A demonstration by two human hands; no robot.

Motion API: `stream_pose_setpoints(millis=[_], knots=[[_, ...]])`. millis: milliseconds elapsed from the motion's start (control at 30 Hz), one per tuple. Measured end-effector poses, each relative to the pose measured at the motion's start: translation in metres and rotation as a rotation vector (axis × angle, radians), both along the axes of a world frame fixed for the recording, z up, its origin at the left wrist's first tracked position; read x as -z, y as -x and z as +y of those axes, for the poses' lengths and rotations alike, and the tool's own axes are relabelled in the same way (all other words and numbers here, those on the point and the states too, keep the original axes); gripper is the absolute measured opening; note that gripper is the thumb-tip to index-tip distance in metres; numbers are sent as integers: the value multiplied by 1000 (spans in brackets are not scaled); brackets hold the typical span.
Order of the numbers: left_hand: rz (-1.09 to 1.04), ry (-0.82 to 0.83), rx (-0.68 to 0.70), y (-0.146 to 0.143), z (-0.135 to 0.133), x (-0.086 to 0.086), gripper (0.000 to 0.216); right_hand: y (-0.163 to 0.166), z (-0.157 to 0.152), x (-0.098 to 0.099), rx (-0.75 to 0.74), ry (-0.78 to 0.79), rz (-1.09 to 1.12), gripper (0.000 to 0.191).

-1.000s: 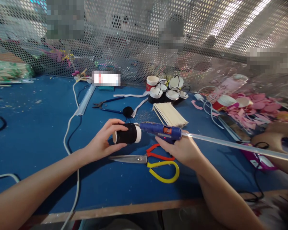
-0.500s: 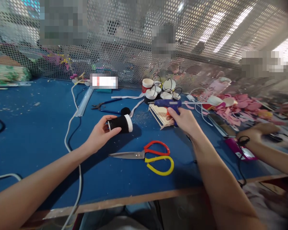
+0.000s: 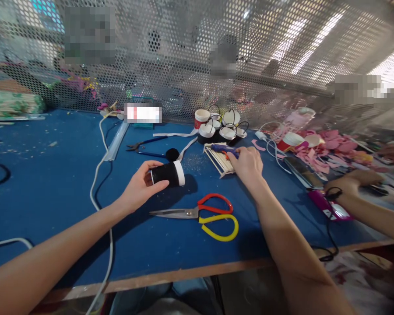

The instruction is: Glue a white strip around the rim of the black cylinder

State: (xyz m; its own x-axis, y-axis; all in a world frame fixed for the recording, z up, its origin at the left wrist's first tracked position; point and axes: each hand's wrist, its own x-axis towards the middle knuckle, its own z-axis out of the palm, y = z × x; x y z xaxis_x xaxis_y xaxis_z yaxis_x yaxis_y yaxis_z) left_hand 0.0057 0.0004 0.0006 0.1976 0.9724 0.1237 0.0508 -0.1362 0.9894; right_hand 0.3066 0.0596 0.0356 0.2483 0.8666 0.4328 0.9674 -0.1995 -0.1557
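My left hand [image 3: 139, 187] grips a black paper cup with a white rim [image 3: 168, 173], held on its side just above the blue table [image 3: 52, 183]. Farther back, my right hand [image 3: 248, 163] is closed on a blue glue gun [image 3: 225, 150], which lies low across a stack of flat wooden sticks [image 3: 218, 158]. Most of the gun is hidden under the hand. Scissors with a red and a yellow handle [image 3: 207, 212] lie on the table between my forearms.
Pliers [image 3: 144, 141] and a black pom-pom [image 3: 172, 154] lie behind the cup. Several finished cups [image 3: 218, 126] stand by the perforated metal screen [image 3: 197, 52]. Pink cutouts [image 3: 335, 146] and another person's hand [image 3: 351, 181] are at the right. A white cable [image 3: 96, 175] crosses the left.
My right hand carried the glue gun away from the cup, back and to the right, and lowered it onto the wooden sticks. The left hand kept hold of the cup.
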Motion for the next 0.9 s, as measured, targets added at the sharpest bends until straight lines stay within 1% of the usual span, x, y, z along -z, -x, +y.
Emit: stream_pose_setpoints(millis=[33, 67, 100, 133, 167, 200, 267, 300, 367, 433, 533, 600, 700, 833, 900], knots=[[-1, -5, 6, 0, -1, 0, 46, 8, -7, -4, -80, -71, 0, 35], [-5, -11, 12, -1, -1, 0, 45, 17, -16, -8, -207, -113, 39, 32], [-10, -19, 19, -2, -2, 0, 45, 28, -25, -12, -353, -85, 146, 31], [-16, -29, 24, -2, -3, 0, 44, 40, -34, -16, -506, 5, 287, 31], [-20, -39, 30, -3, -4, 0, 44, 51, -43, -19, -657, 136, 403, 31], [-21, -51, 37, -4, -4, 0, 44, 62, -51, -21, -782, 231, 497, 29], [-10, -76, 59, -6, -6, 0, 44, 80, -63, -22, -894, 282, 567, 22], [6, -88, 70, -6, -6, 0, 44, 86, -67, -21, -913, 289, 579, 19], [86, -139, 86, -5, -7, 0, 42, 92, -70, -18, -898, 290, 586, 15], [244, -241, 87, -4, -7, -1, 38, 94, -71, -16, -859, 307, 612, 17], [549, -410, 94, -1, -7, -6, 33, 92, -71, -12, -817, 339, 658, 22], [666, -480, 105, 1, -8, -9, 32, 92, -71, -10, -802, 347, 673, 24], [703, -617, 70, 3, -9, -13, 27, 92, -71, -8, -783, 352, 672, 25], [728, -760, 130, 4, -9, -18, 23, 90, -71, -5, -757, 389, 665, 26], [760, -820, 161, 4, -9, -20, 16, 90, -71, -5, -760, 388, 663, 27]])
